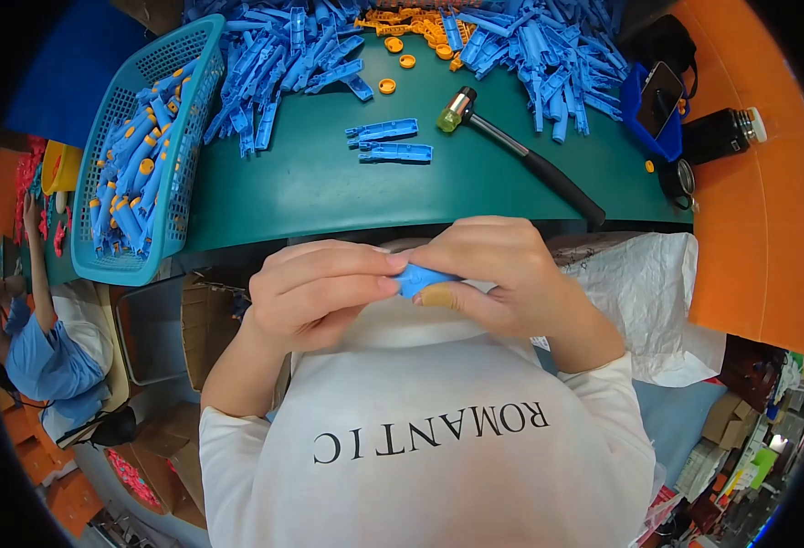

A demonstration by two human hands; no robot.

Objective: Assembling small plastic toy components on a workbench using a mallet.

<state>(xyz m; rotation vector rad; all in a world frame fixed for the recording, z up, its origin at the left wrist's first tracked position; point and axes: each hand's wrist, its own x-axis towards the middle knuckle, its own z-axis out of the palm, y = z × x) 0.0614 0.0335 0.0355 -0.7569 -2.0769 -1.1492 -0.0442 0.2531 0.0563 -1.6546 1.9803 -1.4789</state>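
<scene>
Blue, smooth, hard-looking plastic piece (417,280) is sitting between both hands, in front of the white short-sleeved shirt (420,484) and just short of the near edge of the dark green tabletop (283,192). We are judging it light and stiff, probably slightly slippery; if it is hollow like the two narrow blue plastic half-shells (395,152) lying on the tabletop, its walls may be minding a hard squeeze. We are favouring a fingertip hold along its sides. Right hand (507,274) is pinching it: the thumb, wearing a tan covering (454,295), is pressing the near side, the index finger is lying along the far side, and the piece's right part is disappearing between them. Left hand (315,288) is resting fingertips against the left end; its thumb is hiding, so we are not telling how firmly it is gripping.
</scene>
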